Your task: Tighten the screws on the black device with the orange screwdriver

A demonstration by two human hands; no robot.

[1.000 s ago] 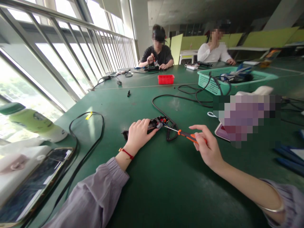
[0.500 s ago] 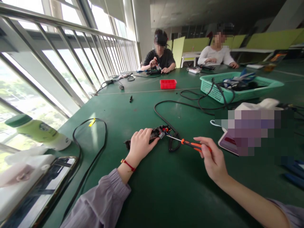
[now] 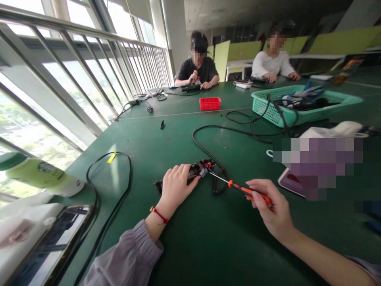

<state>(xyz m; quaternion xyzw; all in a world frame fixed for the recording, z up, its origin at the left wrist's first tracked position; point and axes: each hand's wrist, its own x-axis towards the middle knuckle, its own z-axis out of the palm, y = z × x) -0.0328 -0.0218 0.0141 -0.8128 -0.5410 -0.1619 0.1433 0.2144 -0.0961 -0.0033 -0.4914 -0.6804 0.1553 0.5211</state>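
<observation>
My left hand (image 3: 178,182) is wrapped over a black corded device (image 3: 195,171), pressing it against the table. Its exposed end shows red and grey parts, small wires and a black handle-like loop (image 3: 219,186) beside it. In my right hand (image 3: 272,206) is an orange and black screwdriver (image 3: 248,191), gripped by its handle. The shaft slants left, and its tip is at the device's exposed end; whether it sits in a screw is too small to tell. A black cable (image 3: 205,149) runs back from the device.
A green basket (image 3: 321,115) of tools and cables stands at the right, behind a blurred purplish object (image 3: 324,159). A red bin (image 3: 210,104) and a small black part (image 3: 162,124) lie farther back. A bottle (image 3: 41,174) and phone (image 3: 56,246) are left. Two people sit opposite.
The view has shifted slightly. My left hand still holds the device, and the screwdriver in my right hand stays at the device's exposed end.
</observation>
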